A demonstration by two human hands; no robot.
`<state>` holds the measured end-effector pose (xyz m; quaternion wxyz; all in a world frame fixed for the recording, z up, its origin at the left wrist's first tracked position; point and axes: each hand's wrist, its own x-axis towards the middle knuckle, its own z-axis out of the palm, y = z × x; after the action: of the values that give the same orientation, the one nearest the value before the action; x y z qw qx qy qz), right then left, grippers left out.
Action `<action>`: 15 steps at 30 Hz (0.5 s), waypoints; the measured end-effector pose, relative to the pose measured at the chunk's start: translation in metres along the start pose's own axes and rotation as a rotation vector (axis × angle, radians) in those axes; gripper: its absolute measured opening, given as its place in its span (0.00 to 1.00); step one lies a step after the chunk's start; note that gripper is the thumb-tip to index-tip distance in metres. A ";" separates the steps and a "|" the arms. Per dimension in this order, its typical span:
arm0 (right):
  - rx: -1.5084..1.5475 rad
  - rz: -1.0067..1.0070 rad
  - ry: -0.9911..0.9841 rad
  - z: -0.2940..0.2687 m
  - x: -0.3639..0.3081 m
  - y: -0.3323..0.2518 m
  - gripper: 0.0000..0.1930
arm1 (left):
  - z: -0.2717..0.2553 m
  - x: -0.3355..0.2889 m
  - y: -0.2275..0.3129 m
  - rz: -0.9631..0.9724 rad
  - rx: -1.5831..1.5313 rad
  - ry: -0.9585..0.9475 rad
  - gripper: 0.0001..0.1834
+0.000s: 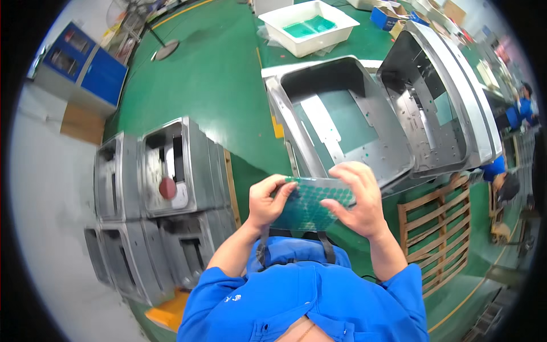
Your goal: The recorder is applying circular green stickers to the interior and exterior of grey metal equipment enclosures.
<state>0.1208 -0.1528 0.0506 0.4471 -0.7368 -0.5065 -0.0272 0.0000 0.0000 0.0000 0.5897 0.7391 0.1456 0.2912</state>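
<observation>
In front of my body, a thin sheet of round green stickers (310, 208) hangs tilted, its rows of dots facing me. My left hand (268, 199) is closed on the sheet's left edge, thumb over the front. My right hand (362, 199) is at the sheet's right side, its thumb over the dots and its fingers spread apart near the top corner; whether it touches the sheet I cannot tell. Just beyond the sheet stands an open grey metal housing (353, 119), with small green dots on its inner plate. A second housing (427, 108) stands to its right.
More grey housings (176, 165) are stacked at left. A white tub (307, 28) with green sheets stands far ahead. A wooden pallet (439, 233) leans at right. A blue cabinet (105, 74) and a round-based stand (165, 50) are far left. A person in blue (496, 171) is at right.
</observation>
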 end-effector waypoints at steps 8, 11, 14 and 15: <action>0.263 0.428 -0.101 0.109 0.121 0.026 0.09 | -0.088 0.153 -0.059 0.007 -0.082 -0.400 0.04; 0.281 0.565 0.044 0.126 0.131 0.026 0.09 | -0.097 0.183 -0.073 -0.091 -0.149 -0.496 0.05; 0.288 0.656 0.219 0.131 0.136 0.035 0.09 | -0.081 0.211 -0.092 -0.070 -0.175 -0.631 0.04; 0.317 0.673 0.309 0.135 0.134 0.041 0.09 | -0.074 0.219 -0.095 -0.036 -0.158 -0.687 0.04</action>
<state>0.1617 0.0328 0.0097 0.6100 -0.7706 -0.1616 0.0887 0.1406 0.2056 -0.0238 0.6646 0.7434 -0.0711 0.0253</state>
